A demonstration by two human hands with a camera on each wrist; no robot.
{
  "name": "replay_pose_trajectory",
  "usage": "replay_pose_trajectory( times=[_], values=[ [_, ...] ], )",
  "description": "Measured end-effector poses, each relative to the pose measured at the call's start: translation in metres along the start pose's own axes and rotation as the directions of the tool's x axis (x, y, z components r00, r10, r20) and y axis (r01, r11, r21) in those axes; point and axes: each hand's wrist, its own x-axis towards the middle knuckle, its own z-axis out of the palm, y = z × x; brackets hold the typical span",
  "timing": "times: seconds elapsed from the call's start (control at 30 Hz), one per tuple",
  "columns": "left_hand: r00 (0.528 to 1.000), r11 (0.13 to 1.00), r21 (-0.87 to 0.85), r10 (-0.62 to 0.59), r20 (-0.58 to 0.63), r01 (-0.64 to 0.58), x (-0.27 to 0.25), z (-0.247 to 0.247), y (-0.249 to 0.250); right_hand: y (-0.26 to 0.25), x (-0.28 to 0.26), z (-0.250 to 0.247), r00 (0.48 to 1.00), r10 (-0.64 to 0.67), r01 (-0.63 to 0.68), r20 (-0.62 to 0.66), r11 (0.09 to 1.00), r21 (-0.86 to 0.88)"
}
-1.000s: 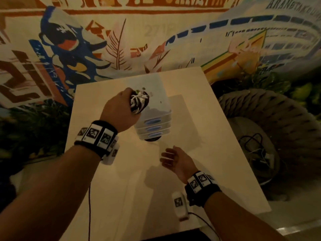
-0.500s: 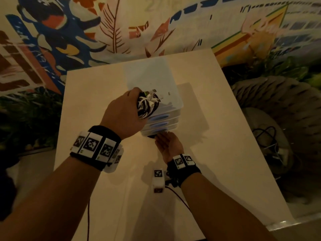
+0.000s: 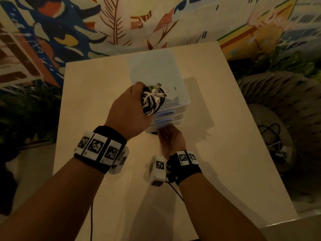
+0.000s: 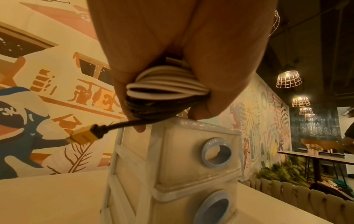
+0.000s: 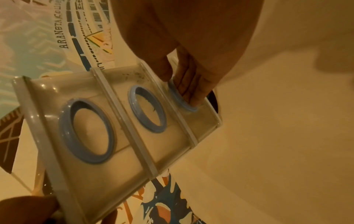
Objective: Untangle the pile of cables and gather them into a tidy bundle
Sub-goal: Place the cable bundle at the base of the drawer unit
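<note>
Head view: the left hand (image 3: 128,110) is wrapped round one cable bundle (image 3: 152,100) of black and white cords, held above the front corner of one small drawer unit (image 3: 156,73) on the tabletop (image 3: 225,153). The right hand (image 3: 171,140) reaches to the unit's lowest front.

Left wrist view: the curled fingers (image 4: 220,84) clamp the coils; one gold plug (image 4: 82,136) dangles loose.

Right wrist view: three drawers, each with one blue ring pull; fingertips (image 5: 193,91) hook the bottom ring (image 5: 182,103). Judged best: pull straight out, steadying the unit, and tuck the loose plug in first.
</note>
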Motion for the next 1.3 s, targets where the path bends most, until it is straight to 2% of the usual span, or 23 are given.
replay_pose_trajectory(
  times=[0.17,0.47,0.6,0.7,0.8,0.87,0.93,0.97,1.03,1.1,1.13,1.23,1.3],
  values=[
    [1.0,1.0,-0.003,0.006,-0.009,-0.006,0.001,0.001,0.0,0.006,-0.014,-0.006,0.999,-0.035,0.035,0.024,0.999,0.015],
    [1.0,1.0,-0.008,0.018,-0.025,-0.018,-0.003,0.0,0.003,0.015,-0.093,-0.083,0.998,0.04,-0.038,-0.041,0.998,0.047],
    [0.999,0.999,-0.001,0.042,-0.021,-0.042,-0.001,0.002,0.002,0.015,-0.094,-0.096,0.998,0.05,-0.051,-0.048,0.999,-0.012],
    [0.997,0.995,0.071,0.072,-0.042,-0.069,0.0,0.001,-0.001,0.012,-0.09,-0.099,0.997,0.044,-0.048,-0.066,0.997,-0.061],
    [0.993,0.988,0.132,0.093,-0.075,-0.082,-0.014,0.002,0.006,-0.001,-0.088,-0.11,0.991,0.076,-0.096,-0.106,0.975,-0.2],
    [0.99,0.98,0.15,0.137,-0.042,-0.129,-0.032,0.004,0.014,-0.02,-0.095,-0.115,0.985,0.083,-0.138,-0.148,0.9,-0.414],
    [0.981,0.967,0.165,0.19,0.05,-0.195,-0.053,0.009,0.019,-0.045,-0.109,-0.114,0.99,-0.01,-0.081,-0.14,0.775,-0.627],
    [0.971,0.96,0.16,0.214,0.109,-0.23,-0.062,0.014,0.018,-0.058,-0.117,-0.11,0.993,-0.083,0.002,-0.085,0.725,-0.688],
    [0.94,0.95,0.133,0.245,0.237,-0.281,-0.072,0.028,0.018,-0.082,-0.132,-0.094,0.976,-0.171,0.214,0.135,0.643,-0.735],
    [0.897,0.947,0.12,0.233,0.376,-0.297,-0.073,0.046,0.019,-0.096,-0.137,-0.073,0.934,-0.118,0.341,0.336,0.564,-0.752],
    [0.872,0.945,0.119,0.227,0.434,-0.305,-0.07,0.055,0.019,-0.099,-0.134,-0.063,0.923,-0.056,0.352,0.381,0.524,-0.775],
    [0.819,0.934,0.086,0.256,0.514,-0.346,-0.058,0.077,0.018,-0.095,-0.114,-0.042,0.917,0.1,0.327,0.387,0.368,-0.87],
    [0.8,0.928,0.076,0.27,0.535,-0.364,-0.05,0.086,0.014,-0.092,-0.1,-0.039,0.923,0.123,0.31,0.365,0.326,-0.893]
  ],
)
